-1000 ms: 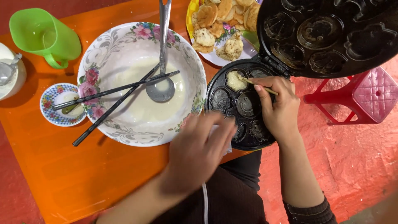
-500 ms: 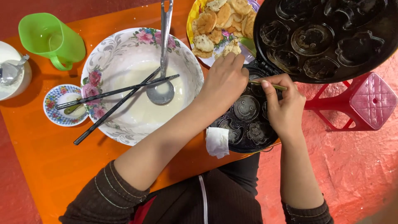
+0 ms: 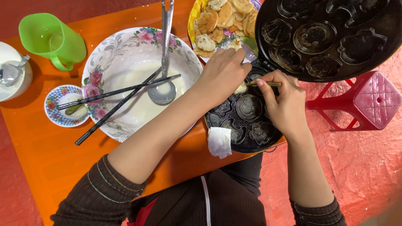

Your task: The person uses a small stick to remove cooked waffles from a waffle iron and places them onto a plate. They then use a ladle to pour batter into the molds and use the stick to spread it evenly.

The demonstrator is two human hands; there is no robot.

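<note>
My left hand [image 3: 224, 73] reaches over the black moulded cake pan [image 3: 245, 125] and pinches a pale baked cake [image 3: 240, 88] at the pan's far side. Beside it my right hand [image 3: 284, 102] grips a thin wooden stick [image 3: 268, 84], whose tip points at that same cake. The pan's hinged lid [image 3: 331, 35] stands open above, showing its shaped hollows. A plate of golden cakes [image 3: 222, 21] sits just beyond my left hand.
A floral bowl of white batter [image 3: 125, 54] holds a metal ladle [image 3: 164, 83], with black chopsticks [image 3: 117, 93] across it. Also on the orange table [image 3: 37, 159]: a green jug [image 3: 52, 39], a small saucer [image 3: 63, 106], a folded white tissue [image 3: 220, 141]. A red stool [image 3: 368, 102] stands right.
My left hand has travelled from the table's near edge up to the pan's far side and closed on a cake. My right hand stays at the pan with the stick.
</note>
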